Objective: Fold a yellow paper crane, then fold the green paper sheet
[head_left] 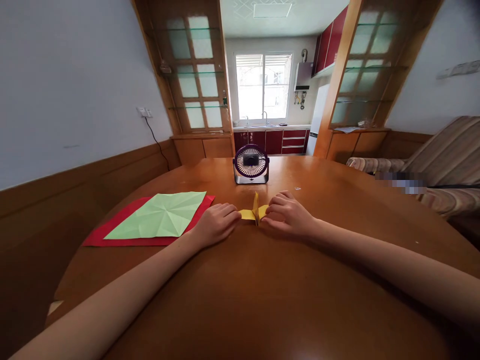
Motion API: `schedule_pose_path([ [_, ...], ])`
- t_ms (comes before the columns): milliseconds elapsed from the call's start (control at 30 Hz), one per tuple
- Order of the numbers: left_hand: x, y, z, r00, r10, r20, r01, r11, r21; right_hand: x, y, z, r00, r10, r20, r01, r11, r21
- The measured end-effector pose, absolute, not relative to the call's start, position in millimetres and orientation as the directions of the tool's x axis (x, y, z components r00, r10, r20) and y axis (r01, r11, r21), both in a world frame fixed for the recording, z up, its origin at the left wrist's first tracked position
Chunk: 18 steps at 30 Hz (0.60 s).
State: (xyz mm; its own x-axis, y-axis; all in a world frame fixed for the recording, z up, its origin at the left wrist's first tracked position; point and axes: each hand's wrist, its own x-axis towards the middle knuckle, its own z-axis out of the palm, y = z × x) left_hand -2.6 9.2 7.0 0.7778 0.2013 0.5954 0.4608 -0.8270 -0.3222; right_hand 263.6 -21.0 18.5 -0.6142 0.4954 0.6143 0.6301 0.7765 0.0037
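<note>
A small folded yellow paper (255,212) lies on the round wooden table (262,290), with a narrow flap standing upright in its middle. My left hand (216,223) presses on its left end with curled fingers. My right hand (288,213) pinches its right end. Both forearms reach across the table from the near edge.
A creased green paper sheet (161,216) lies on a red sheet (112,235) to the left of my hands. A small purple desk fan (251,164) stands just behind the yellow paper. A striped sofa (442,165) is at the right; a kitchen lies beyond.
</note>
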Motion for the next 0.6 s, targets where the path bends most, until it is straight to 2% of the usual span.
schedule_pose_path([
  [167, 0, 7, 5, 0.781, 0.155, 0.606, 0.441, -0.823, -0.357, 243, -23, 15, -0.485, 0.595, 0.641, 0.712, 0.694, -0.105],
  [400, 1, 4, 4, 0.788, 0.112, 0.605, 0.395, -0.846, -0.358, 233, -24, 12, -0.335, 0.672, 0.660, 0.743, 0.620, -0.253],
  [600, 3, -4, 9, 0.768, -0.005, 0.641, 0.303, -0.878, -0.371, 248, -23, 18, -0.279, 0.700, 0.658, 0.729, 0.600, -0.329],
])
